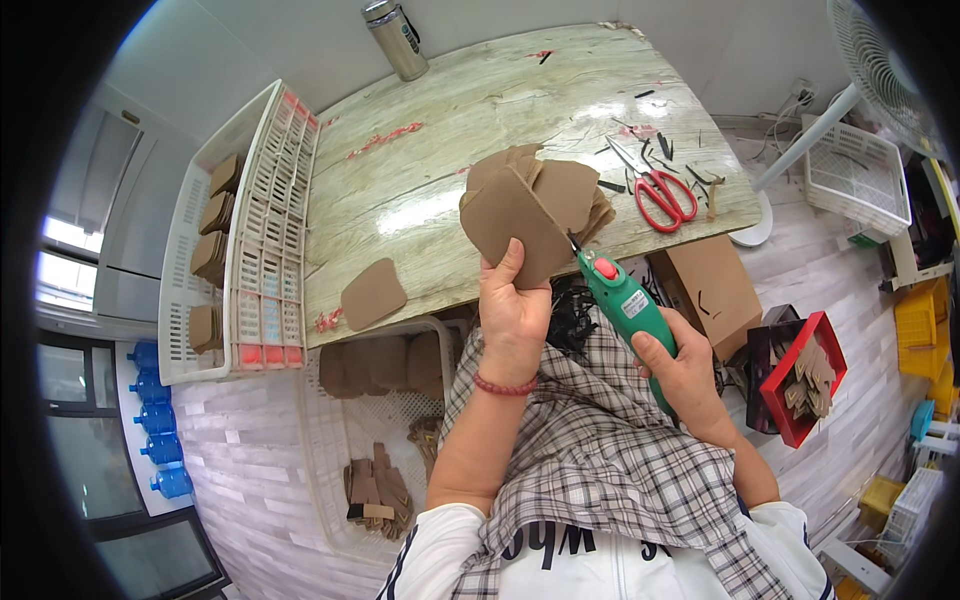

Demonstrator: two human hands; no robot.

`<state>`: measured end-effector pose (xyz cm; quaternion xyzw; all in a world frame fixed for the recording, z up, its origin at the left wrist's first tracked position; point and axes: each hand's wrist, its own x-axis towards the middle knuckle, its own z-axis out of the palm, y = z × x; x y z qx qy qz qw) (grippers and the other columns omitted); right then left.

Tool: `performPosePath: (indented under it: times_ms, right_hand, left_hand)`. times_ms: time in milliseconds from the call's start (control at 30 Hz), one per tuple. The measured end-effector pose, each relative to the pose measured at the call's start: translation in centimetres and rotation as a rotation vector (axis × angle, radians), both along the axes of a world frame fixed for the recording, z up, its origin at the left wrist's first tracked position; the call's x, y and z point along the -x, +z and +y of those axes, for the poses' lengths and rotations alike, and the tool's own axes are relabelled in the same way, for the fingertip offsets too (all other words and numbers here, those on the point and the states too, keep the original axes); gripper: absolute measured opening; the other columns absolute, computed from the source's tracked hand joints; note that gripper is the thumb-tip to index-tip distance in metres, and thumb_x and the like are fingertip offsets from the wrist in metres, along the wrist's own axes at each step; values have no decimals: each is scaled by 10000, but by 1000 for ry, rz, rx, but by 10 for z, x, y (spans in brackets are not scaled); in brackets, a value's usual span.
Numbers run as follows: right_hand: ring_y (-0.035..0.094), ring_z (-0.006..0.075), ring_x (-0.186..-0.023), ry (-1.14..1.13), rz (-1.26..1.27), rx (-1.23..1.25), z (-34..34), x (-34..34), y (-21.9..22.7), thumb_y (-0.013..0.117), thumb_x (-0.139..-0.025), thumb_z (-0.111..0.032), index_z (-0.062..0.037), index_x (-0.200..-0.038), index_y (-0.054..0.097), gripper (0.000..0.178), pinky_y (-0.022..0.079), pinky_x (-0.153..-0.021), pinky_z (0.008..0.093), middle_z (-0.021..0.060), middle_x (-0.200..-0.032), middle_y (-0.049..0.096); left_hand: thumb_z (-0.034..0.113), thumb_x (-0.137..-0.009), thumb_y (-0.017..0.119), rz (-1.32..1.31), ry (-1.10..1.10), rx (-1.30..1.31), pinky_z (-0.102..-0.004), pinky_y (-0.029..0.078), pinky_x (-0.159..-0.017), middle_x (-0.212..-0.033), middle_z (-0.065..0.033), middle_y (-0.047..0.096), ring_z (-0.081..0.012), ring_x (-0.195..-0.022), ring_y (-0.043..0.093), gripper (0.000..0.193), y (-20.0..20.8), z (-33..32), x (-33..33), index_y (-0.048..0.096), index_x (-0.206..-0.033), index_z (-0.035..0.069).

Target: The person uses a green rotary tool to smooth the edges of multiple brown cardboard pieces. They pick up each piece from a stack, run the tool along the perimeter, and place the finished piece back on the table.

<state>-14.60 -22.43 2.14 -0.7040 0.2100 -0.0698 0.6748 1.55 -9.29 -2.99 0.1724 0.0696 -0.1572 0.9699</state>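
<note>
- Here, left hand [513, 310] pinching a brown leather piece [512, 222], thumb on top.
- Right hand [683, 372] wrapped around a green electric cutter [625, 308], tip touching the piece's edge.
- Beyond the hands, red scissors [660, 190].

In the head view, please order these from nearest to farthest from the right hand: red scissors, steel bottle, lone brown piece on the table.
From the right hand:
1. Red scissors, up on the table's right side.
2. Lone brown piece, left, near the front edge.
3. Steel bottle, beyond the far edge.

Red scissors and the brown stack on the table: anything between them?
Head view: a few dark offcut scraps lie between the red scissors and the brown stack on the table.
</note>
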Motion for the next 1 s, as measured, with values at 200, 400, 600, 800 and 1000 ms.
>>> performPosePath:
  times_ms: [200,400,600,800,1000]
  right_hand:
    - [490,46,-588,-10,-15,24,-1,2,2,685,-886,-284,17,-1133,592,401,411,-524,222,-7,-696,565]
    - [472,42,-593,-10,-1,60,-2,1,7,682,-891,-268,24,-1133,589,390,392,-518,223,-9,-692,551]
    - [472,41,-595,-36,-15,88,-4,-1,6,685,-889,-273,26,-1128,591,394,390,-522,220,-13,-698,550]
    - [519,56,-599,-49,-6,63,-8,-4,13,683,-889,-298,22,-1110,597,397,437,-537,217,5,-727,577]
    - [520,53,-599,-29,3,-21,-16,-3,17,664,-903,-278,18,-1081,603,351,448,-543,211,3,-724,574]
  left_hand:
    - [-18,-879,618,-41,-59,-11,-361,485,-994,-1203,-57,612,-214,-1119,585,363,-1,-4,5,556,-1224,75]
    - [-35,-875,614,-54,-75,-39,-358,493,-977,-1196,-62,619,-212,-1102,596,359,-4,-8,14,566,-1212,78]
    - [-22,-898,577,-68,-119,-55,-409,482,-1005,-1231,-74,604,-232,-1140,584,354,-15,-12,22,547,-1235,84]
    - [-28,-893,581,-74,-172,-76,-382,488,-990,-1237,-65,602,-227,-1138,587,392,-15,-15,34,529,-1262,95]
    - [-42,-873,602,-88,-193,-131,-363,496,-969,-1204,-70,622,-212,-1112,602,366,-23,-11,37,561,-1214,83]
